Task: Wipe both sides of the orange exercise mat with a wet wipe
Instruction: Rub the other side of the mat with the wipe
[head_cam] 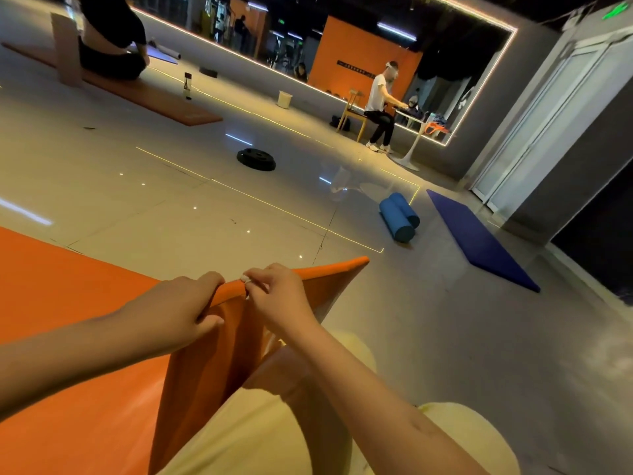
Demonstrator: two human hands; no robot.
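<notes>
Bare hands (185, 303), bare forearms (68, 358), pale yellow clothing (260, 437) on legs

A glossy pale tiled floor (171, 207) with thin yellow lines carries everything. The orange exercise mat (68, 303) lies flat on it at the near left, with its right end raised off the tiles. Further out sit stacked black weight plates (256, 159), and to the right two blue foam rollers (399, 216) lie touching, near a dark blue mat (479, 240). At the far left is a second orange mat (154, 101) with a bottle (187, 85) just beside it. By the mirrored wall stand a white bucket (284, 99), a wooden chair (352, 113) and a white pedestal table (409, 156).
</notes>
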